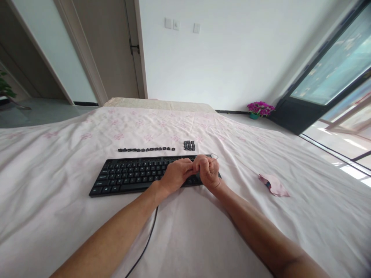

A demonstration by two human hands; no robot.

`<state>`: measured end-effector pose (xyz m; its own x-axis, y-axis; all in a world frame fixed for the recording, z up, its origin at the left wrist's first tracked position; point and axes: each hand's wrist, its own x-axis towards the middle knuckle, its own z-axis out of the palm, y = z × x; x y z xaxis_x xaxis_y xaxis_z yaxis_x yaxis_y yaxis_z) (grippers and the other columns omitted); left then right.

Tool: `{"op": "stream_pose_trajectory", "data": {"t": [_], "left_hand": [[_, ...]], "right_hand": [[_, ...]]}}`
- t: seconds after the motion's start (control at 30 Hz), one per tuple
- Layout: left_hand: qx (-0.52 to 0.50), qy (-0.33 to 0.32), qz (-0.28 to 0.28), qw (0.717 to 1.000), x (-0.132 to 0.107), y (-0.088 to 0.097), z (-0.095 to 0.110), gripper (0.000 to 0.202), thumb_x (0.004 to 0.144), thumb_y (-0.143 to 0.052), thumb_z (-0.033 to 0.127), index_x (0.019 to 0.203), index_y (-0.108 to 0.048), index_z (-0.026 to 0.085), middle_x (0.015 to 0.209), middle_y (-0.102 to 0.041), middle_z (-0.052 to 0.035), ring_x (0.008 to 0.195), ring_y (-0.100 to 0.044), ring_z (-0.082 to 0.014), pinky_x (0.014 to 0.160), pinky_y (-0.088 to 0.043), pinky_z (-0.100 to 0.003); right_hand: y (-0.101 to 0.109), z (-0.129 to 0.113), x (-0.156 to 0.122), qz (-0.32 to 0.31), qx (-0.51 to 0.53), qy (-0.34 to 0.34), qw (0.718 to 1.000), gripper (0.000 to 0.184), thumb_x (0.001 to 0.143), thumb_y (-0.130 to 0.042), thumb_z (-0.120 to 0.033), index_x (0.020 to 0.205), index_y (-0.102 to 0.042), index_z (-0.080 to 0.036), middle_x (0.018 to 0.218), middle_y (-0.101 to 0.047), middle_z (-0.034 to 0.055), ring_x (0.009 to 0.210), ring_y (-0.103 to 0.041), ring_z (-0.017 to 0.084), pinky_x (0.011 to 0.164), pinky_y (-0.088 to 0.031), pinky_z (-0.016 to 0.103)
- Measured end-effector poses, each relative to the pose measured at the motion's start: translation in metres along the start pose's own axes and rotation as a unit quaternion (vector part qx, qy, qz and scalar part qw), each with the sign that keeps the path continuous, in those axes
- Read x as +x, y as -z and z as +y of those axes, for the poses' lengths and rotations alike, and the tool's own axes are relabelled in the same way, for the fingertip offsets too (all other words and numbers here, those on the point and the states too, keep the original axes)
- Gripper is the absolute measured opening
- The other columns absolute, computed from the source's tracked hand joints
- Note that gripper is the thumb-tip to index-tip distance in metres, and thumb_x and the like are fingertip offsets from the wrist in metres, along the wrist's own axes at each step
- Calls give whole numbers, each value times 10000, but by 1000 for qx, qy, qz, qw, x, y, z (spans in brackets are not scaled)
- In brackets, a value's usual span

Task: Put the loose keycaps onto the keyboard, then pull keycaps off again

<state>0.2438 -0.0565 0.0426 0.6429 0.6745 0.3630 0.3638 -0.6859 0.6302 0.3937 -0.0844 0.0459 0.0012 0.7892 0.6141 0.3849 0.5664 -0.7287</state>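
Observation:
A black keyboard (130, 173) lies on the sheet in front of me. My right hand (207, 170) is closed in a fist over its right end, around a wire keycap puller (214, 156) whose thin metal loop sticks out beyond the fist. Against its fingers, my left hand (176, 175) is closed too, above the right part of the keys; whatever it pinches is hidden. Behind the keyboard, black keycaps (147, 149) stand in a long row. A small block of several more keycaps (189, 145) sits to the right of that row.
A pink cloth piece (274, 185) with something dark blue at its fold lies to the right. The keyboard's black cable (145, 249) runs towards me over the wrinkled pale sheet (52, 216). Beyond the bed are a door (107, 46) and a pot of magenta flowers (259, 109).

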Motion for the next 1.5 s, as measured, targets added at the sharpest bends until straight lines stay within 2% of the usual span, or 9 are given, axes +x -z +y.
{"op": "stream_pose_trajectory", "data": {"t": [0.23, 0.43, 0.57, 0.7, 0.8, 1.0, 1.17, 1.33, 1.5], "left_hand": [[10, 14, 1, 1000, 3, -1, -5, 90, 791, -634, 268, 856, -660, 210, 824, -654, 4, 819, -590, -168, 751, -433, -266], [-114, 66, 51, 990, 5, 0, -9, 287, 714, -680, 175, 998, -657, 214, 865, -694, 12, 816, -636, -147, 779, -481, -266], [-218, 123, 102, 963, 8, 0, -13, 373, 715, -672, 150, 1083, -630, 188, 899, -687, -24, 804, -651, -139, 790, -518, -279], [-273, 146, 137, 941, 8, 1, -14, 578, 694, -685, 108, 1243, -528, 200, 895, -678, -28, 757, -654, -127, 761, -534, -281], [-276, 136, 152, 939, 6, 0, -15, 616, 710, -697, 143, 1286, -484, 196, 890, -677, -34, 777, -658, -137, 764, -533, -285], [-261, 149, 152, 941, 7, 1, -19, 677, 709, -664, 96, 1332, -430, 219, 929, -662, -31, 737, -654, -116, 728, -529, -267], [-164, 156, 129, 966, 7, 18, -23, 609, 708, -626, 70, 1279, -503, 241, 1082, -628, -49, 749, -648, -110, 770, -520, -283], [1, 103, 101, 989, 0, 29, -32, 308, 741, -638, 134, 1034, -661, 227, 1044, -650, -51, 1015, -589, -214, 941, -444, -365], [41, 87, 96, 991, -4, 25, -37, 223, 782, -609, 145, 984, -672, 216, 1019, -638, -51, 1011, -563, -207, 939, -425, -363]], "right_hand": [[9, 2, 2, -8, -59, 82, 995, 521, 974, -272, -413, 570, -534, -217, 605, -574, 38, 609, -539, 159, 682, -453, 326], [20, -18, 13, -19, -129, 137, 982, 443, 965, -303, -332, 636, -575, -215, 647, -604, 44, 650, -537, 173, 692, -440, 337], [29, -28, 26, -15, -154, 53, 987, 368, 955, -360, -338, 764, -642, -199, 684, -610, 31, 648, -554, 152, 661, -438, 286], [27, -19, 31, -86, -190, -53, 977, 253, 895, -497, -332, 763, -674, -207, 705, -638, 6, 666, -584, 143, 631, -421, 249], [19, -7, 27, -135, -207, -66, 967, 149, 825, -592, -318, 776, -697, -224, 725, -669, -4, 671, -595, 147, 609, -413, 241], [14, -5, 28, -144, -226, -80, 960, 96, 770, -633, -294, 774, -709, -235, 699, -689, -10, 644, -600, 150, 576, -399, 236], [23, 5, 72, -124, -241, -130, 954, 157, 753, -635, -328, 822, -721, -217, 710, -696, -9, 642, -601, 139, 585, -396, 232], [24, 48, 134, -135, -341, -193, 910, 147, 731, -652, -292, 825, -741, -224, 735, -704, 2, 680, -603, 141, 593, -386, 227], [11, 89, 164, -159, -400, -238, 871, 150, 722, -685, -293, 840, -752, -231, 766, -707, 17, 716, -612, 150, 581, -372, 229]]}}
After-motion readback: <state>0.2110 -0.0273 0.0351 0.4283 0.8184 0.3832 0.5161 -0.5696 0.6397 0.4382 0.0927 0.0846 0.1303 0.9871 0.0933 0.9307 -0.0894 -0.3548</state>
